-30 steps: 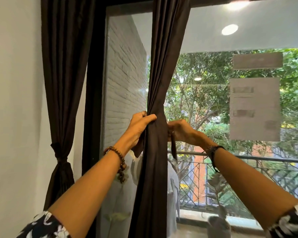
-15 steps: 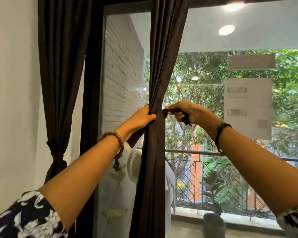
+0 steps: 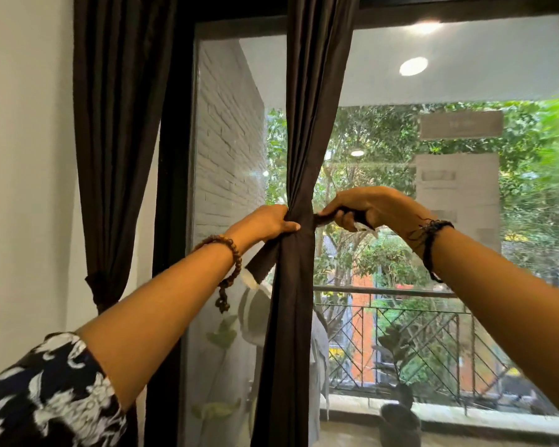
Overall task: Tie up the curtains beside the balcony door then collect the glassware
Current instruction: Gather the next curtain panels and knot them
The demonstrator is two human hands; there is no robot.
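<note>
Two dark brown fabric curtains hang beside the glass balcony door (image 3: 433,221), and they are at different stages. The far curtain against the white wall (image 3: 110,156) is already gathered and knotted at its waist, so I judge this part as done. The near curtain in front of the glass (image 3: 307,124) is only half tied: a matching dark brown tie strip (image 3: 262,262) goes around its narrowest point, but I see no finished knot yet.

The left hand (image 3: 265,224) is closed around the gathered cloth and pins one end of the strip, which hangs down to the lower left below the hand. The right hand (image 3: 368,209) is closed in a fist around the other end of the strip and holds it out to the right, almost horizontal and taut.

The near curtain has its long axis vertical, from the top of the frame to the floor, pinched at the level of the hands (it spreads wider above and below). The strip lies across this axis.

What is left, in my judgement: to knot the strip, then to collect the glassware, of which nothing shows here.
</note>
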